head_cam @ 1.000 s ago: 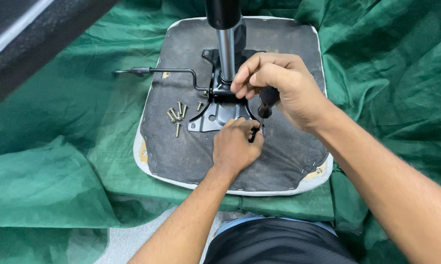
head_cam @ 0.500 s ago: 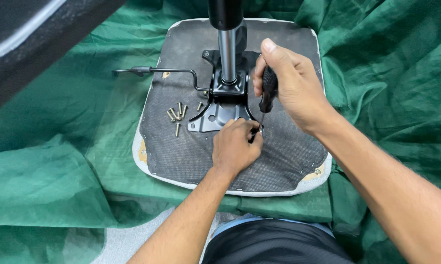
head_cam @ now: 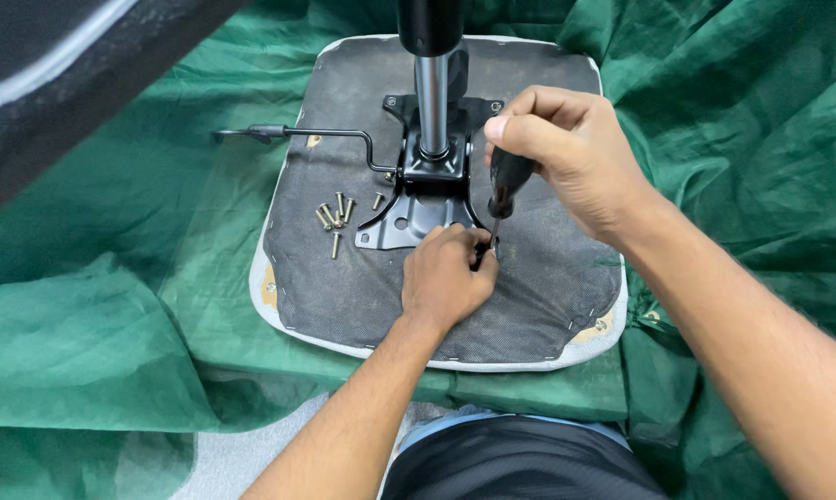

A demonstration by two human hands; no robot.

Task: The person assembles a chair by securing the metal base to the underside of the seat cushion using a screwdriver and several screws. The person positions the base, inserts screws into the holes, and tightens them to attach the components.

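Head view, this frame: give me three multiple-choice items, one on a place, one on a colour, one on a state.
1. Where do the loose screws lie?
A. on the green cloth
B. on the grey seat underside, left of the black metal plate
C. in the left hand

2. What colour is the cloth under the seat underside?
A. green
B. blue
C. white

3. What is the right hand doing?
A. resting flat and empty
B. gripping the lever
C. gripping the screwdriver, tip down

Answers: 1 B, the screws sit in a cluster on the grey fabric beside the metal plate. 2 A, green folds surround the seat. 3 C, the fingers wrap the dark handle of the screwdriver, whose shaft points down to where the left hand pinches at the plate's corner.
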